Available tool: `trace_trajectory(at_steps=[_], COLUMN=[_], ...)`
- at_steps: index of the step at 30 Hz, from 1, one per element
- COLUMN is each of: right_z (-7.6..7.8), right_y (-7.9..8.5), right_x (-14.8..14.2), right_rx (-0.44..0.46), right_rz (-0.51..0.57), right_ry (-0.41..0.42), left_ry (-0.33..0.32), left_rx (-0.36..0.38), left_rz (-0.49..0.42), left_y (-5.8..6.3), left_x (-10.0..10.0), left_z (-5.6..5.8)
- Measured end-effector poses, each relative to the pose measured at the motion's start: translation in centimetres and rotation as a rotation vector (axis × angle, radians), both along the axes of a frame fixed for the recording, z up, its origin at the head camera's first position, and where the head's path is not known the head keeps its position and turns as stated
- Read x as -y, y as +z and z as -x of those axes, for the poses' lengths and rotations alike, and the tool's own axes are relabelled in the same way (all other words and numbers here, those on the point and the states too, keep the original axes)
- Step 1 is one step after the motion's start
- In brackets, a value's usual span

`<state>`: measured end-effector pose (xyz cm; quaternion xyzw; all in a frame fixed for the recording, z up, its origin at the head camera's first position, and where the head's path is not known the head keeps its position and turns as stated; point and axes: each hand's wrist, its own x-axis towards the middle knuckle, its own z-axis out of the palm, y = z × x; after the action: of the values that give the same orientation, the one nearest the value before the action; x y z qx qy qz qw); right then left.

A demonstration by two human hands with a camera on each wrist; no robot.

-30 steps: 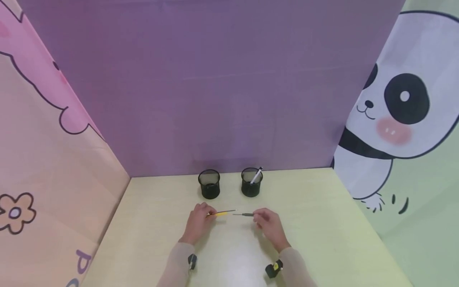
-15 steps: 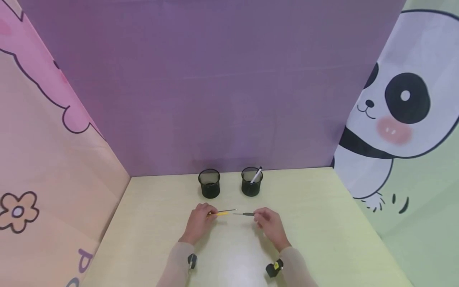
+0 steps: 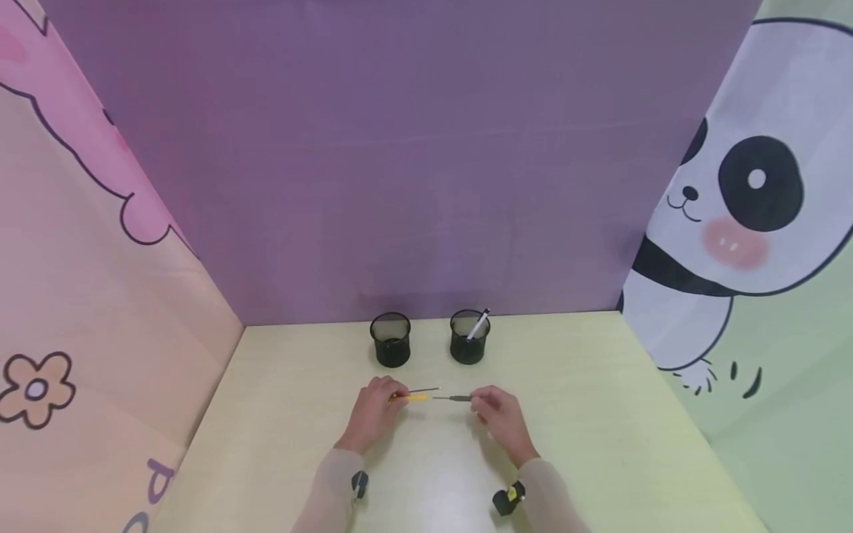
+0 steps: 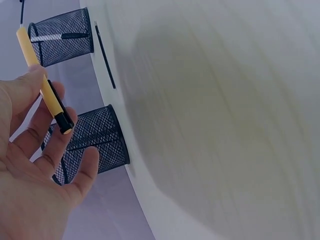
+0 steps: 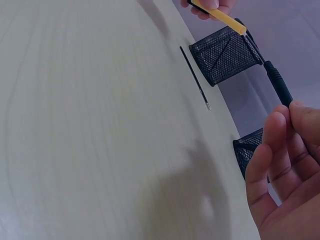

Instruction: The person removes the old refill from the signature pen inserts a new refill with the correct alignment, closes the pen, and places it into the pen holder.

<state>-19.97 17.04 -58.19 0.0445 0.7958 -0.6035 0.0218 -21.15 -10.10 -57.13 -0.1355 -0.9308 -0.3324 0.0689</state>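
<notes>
Two black mesh cups stand upright at the back of the surface, the left cup and the right cup set apart, with a white pen with a black end leaning in the right one. In front of them lies a thin dark rod with a pale tip — it sits between the cups and the hands, and in the head view the left hand covers part of it. That hand pinches a yellow barrel with a black end and clip, held above the surface. The right hand pinches a black ribbed grip, also raised, whose slender shaft points at the barrel's near end; from the head view a small gap shows between them. The left wrist view has fingers blocking part of the left cup, and the right wrist view has them blocking much of the right one. A purple backdrop rises behind — a panda panel stands on the right.
</notes>
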Motion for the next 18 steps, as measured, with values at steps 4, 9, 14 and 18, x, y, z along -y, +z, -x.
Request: trace_trajectory(at_steps=[4, 9, 14, 18], right_z=[0.1, 0.2, 0.2, 0.2], right_y=[-0.2, -0.5, -0.6, -0.7], right_x=[0.1, 0.2, 0.3, 0.3], right_rx=[0.012, 0.013, 0.017, 0.013], right_rz=[0.009, 0.018, 0.006, 0.005], right_ry=[0.009, 0.024, 0.029, 0.032], left_ry=[-0.02, -0.038, -0.057, -0.068], left_rx=[-0.004, 0.0, 0.007, 0.022], left_rz=[0.006, 0.012, 0.009, 0.007], left_y=[-0.4, -0.6, -0.6, -0.5], left_x=[-0.3, -0.8, -1.4, -1.7], left_z=[0.1, 0.2, 0.1, -0.1])
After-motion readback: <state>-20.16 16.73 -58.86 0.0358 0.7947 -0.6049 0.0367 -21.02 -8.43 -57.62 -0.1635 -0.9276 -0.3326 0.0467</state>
